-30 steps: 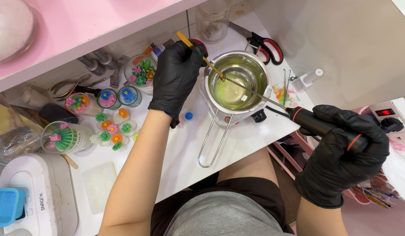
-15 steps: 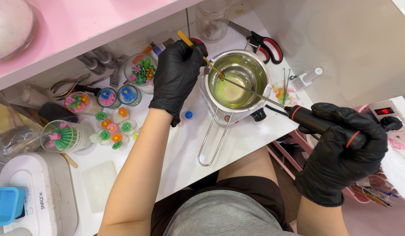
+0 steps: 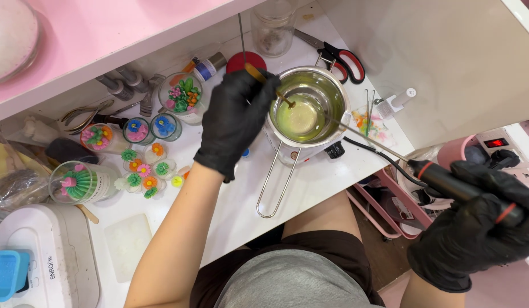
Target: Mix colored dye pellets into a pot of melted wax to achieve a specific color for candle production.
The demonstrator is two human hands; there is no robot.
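Your left hand (image 3: 235, 122), in a black glove, pinched one thin wooden stick (image 3: 268, 86) with its tip dipped into the pale green liquid of the one metal pot (image 3: 308, 106). The pot sat on a small warmer near the table's (image 3: 310, 188) front edge, its wire handle pointing toward you. Your right hand (image 3: 482, 234), also gloved, was closed around one black probe tool (image 3: 447, 183), held off the table's right corner, its long needle reaching toward the pot's rim. One pair of red-handled scissors (image 3: 340, 60) lay by the back edge. Three glass cups of coloured flowers (image 3: 182, 94) stood to the left, among several loose small flowers.
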